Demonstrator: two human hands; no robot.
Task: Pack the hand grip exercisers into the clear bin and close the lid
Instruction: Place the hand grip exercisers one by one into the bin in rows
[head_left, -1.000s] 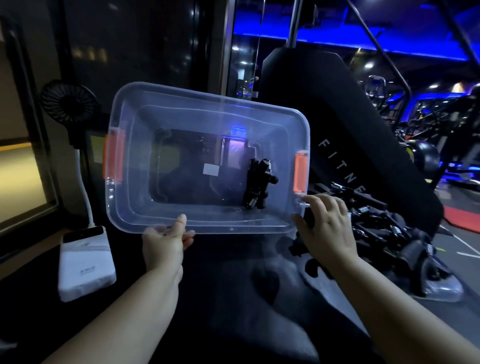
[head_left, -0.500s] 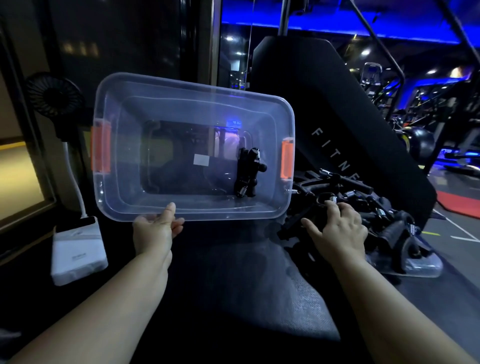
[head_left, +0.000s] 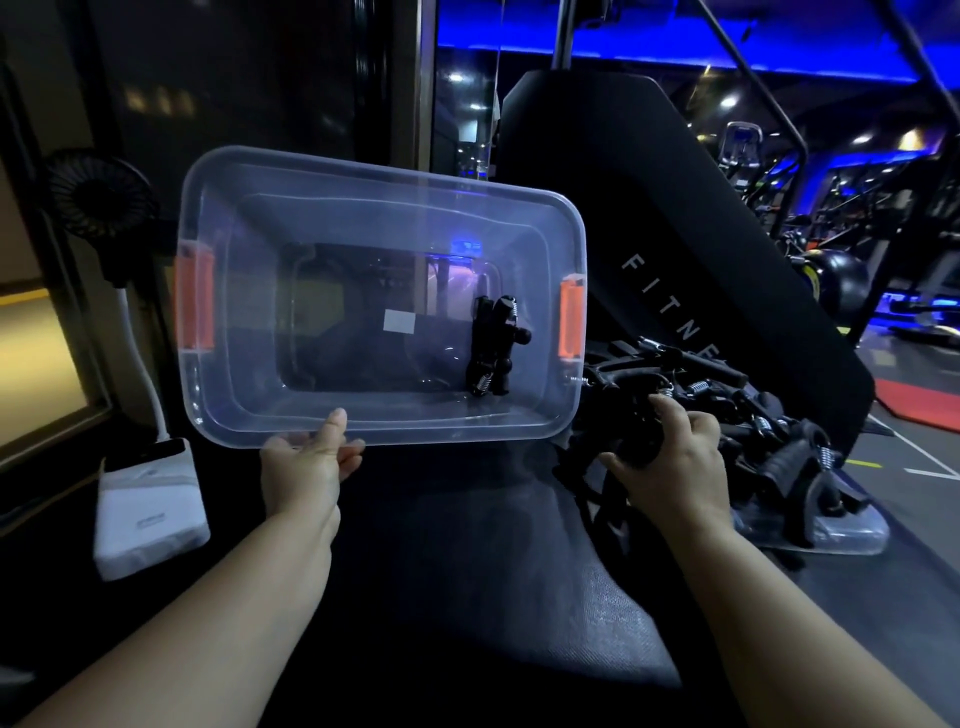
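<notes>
Right hand (head_left: 670, 457): curled down over one black exerciser at the near-left edge of the heap of hand grip exercisers (head_left: 753, 421), fingers wrapped on it; whether lifted clear, cannot tell. Heap directly under and beyond this hand, spreading right; resting partly on a clear lid (head_left: 852, 535) lying flat at the far right.

Left hand (head_left: 306, 462): pinching the near rim of the clear bin (head_left: 363, 218), thumb up against the wall, other fingers underneath. Bin tilted with its mouth facing the camera, long axis running left to right, one orange latch (head_left: 195, 304) at each short end, two in all.

Deciding relation: bin mouth just left of and slightly above the right hand; right hand the nearer to the heap, left hand occupied.

Count: one single exerciser (head_left: 493, 345) inside the bin, at its right end, handles roughly upright. Heap: several, tangled, exact number not legible. Lid: one, off.

Judgement: packing barely begun.
</notes>
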